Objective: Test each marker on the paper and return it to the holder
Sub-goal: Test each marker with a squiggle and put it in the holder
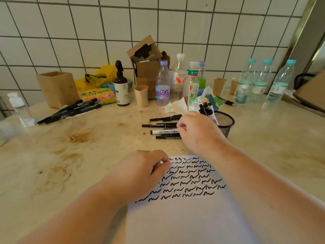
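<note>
A white sheet of paper [184, 217] lies before me, its upper half covered in black squiggles. My left hand [140, 171] rests loosely curled on the paper's upper left corner, holding nothing. Above the paper lie several black markers [163, 125] and one white-barrelled whiteboard marker [164, 132] in a row. My right hand [197, 131] reaches over the right ends of that row, fingers curled down onto them; whether it grips one is hidden. A black mesh holder [226, 123] stands just right of that hand with a few markers [206, 110] upright in it.
Another pile of black markers [70, 110] lies at the left beside a wooden box [57, 88]. Bottles [162, 85], paper cups [141, 95], a brown spray bottle [121, 87], crumpled tissue [175, 105] and cardboard boxes [146, 55] crowd the back by the tiled wall.
</note>
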